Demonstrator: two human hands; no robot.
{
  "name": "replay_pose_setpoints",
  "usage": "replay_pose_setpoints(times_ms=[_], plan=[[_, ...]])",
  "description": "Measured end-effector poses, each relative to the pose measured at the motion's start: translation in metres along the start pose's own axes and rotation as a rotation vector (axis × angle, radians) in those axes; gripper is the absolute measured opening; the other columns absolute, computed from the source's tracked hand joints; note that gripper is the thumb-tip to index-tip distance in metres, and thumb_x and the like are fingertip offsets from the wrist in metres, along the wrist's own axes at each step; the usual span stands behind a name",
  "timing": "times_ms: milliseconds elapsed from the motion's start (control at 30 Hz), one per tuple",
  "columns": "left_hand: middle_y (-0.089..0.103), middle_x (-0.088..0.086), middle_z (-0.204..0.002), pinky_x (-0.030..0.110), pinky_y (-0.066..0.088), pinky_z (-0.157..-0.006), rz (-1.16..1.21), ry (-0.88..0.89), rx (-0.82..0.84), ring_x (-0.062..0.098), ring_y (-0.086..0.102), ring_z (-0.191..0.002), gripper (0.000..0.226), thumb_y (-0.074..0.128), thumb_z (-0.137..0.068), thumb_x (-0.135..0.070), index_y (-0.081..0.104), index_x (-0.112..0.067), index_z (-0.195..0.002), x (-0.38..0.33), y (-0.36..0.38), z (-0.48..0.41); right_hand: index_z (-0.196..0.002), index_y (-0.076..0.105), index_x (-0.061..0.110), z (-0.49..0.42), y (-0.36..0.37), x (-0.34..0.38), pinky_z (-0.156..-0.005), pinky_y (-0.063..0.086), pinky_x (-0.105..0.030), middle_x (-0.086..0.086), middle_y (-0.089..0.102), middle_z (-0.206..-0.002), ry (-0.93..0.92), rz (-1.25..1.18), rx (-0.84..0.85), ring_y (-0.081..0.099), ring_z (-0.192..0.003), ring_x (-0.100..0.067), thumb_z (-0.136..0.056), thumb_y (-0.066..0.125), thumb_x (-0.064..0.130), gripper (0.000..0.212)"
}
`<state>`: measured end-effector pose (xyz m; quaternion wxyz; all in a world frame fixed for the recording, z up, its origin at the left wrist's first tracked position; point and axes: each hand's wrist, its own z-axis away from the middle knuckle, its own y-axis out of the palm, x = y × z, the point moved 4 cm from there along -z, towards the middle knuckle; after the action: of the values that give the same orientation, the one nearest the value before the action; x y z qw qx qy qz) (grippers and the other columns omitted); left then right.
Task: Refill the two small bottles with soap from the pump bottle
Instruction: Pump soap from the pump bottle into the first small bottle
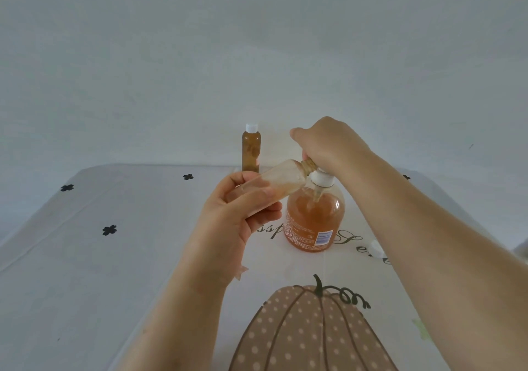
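I count one capped small clear plastic bottle [251, 150], one uncapped small clear plastic bottle [283, 180], one amber pump bottle [314, 219] and one loose white cap [376, 249].

Pump bottle [314, 222] stands on the table [114, 270]; capped bottle [251, 150] behind it, leftward; open bottle [283, 182], in the left hand [237, 216], meets the pump top; cap [375, 249] lies right.

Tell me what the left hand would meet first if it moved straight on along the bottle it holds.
Probably the white pump head, under the right hand; the small bottle looks mouth-first against it.
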<state>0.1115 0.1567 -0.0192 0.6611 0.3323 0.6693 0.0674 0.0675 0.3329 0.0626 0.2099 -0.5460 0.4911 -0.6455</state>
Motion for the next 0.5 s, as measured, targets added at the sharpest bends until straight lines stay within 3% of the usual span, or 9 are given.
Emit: replay_pose_setpoints(times_ms=[500], plan=[[0.072,0.010,-0.092,0.030,0.057,-0.073,0.021,-0.007,0.007,0.025,0.068,-0.076,0.032,0.072,-0.073,-0.009,0.058,-0.006,-0.102,-0.0023,0.0038,0.0018,-0.095,0.073,0.009,0.0043,-0.0045,0.0023,-0.061,0.040,-0.030,-0.003,0.064,-0.073,0.040,-0.004,-0.002,0.056,-0.065,-0.022,-0.095,0.047,0.034,0.036]])
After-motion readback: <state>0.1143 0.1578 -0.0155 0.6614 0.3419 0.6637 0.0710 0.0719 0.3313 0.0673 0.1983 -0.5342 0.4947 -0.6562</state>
